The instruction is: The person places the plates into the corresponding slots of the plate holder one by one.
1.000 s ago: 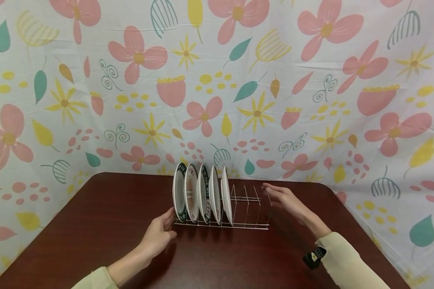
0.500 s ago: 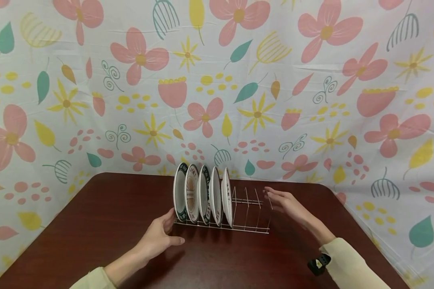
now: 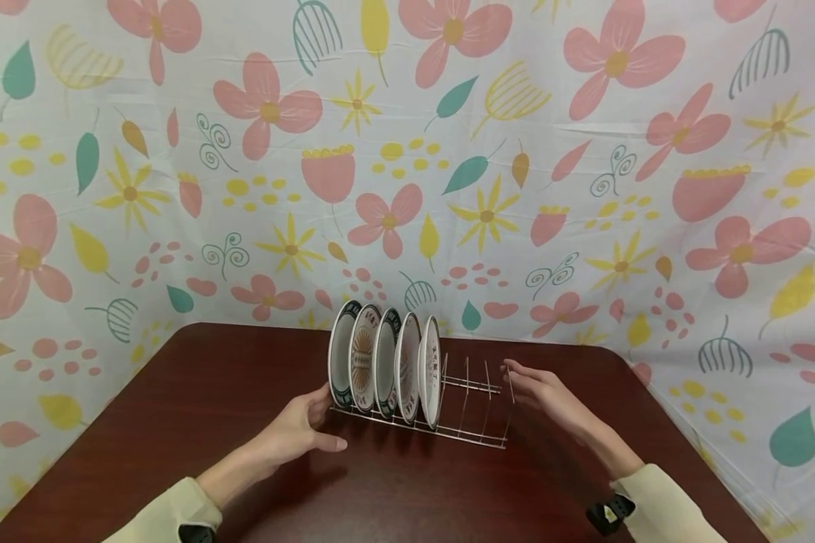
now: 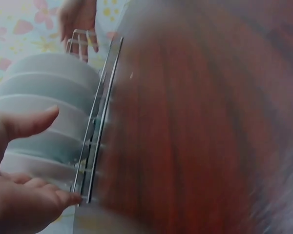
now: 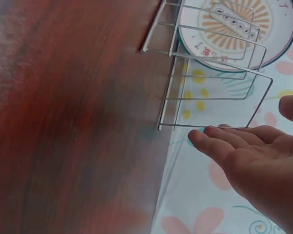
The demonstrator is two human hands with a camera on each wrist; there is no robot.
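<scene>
A metal wire dish rack (image 3: 472, 437) stands on the table, slightly turned, with several round plates upright in its left slots. The rightmost plate (image 3: 431, 371) shows a printed face; in the right wrist view that plate (image 5: 283, 36) has a sunburst pattern and a dark rim. At the rack's left end my left hand (image 3: 290, 430) touches it with extended fingers, thumb held apart. My right hand (image 3: 550, 396) lies against the wire frame at the right end, fingers fairly straight; the right wrist view shows its fingertips (image 5: 195, 136) beside the end wire.
The dark reddish-brown table (image 3: 394, 498) has rounded far corners. Behind it hangs a white cloth (image 3: 407, 151) printed with flowers and leaves. A dark wristband (image 3: 611, 514) sits on the right wrist. The rack's right slots hold no plates.
The rack has turned a little, its right end coming nearer and its left end moving away. Plate faces show more. Both hands have moved along with it, and the left thumb has spread outward.
</scene>
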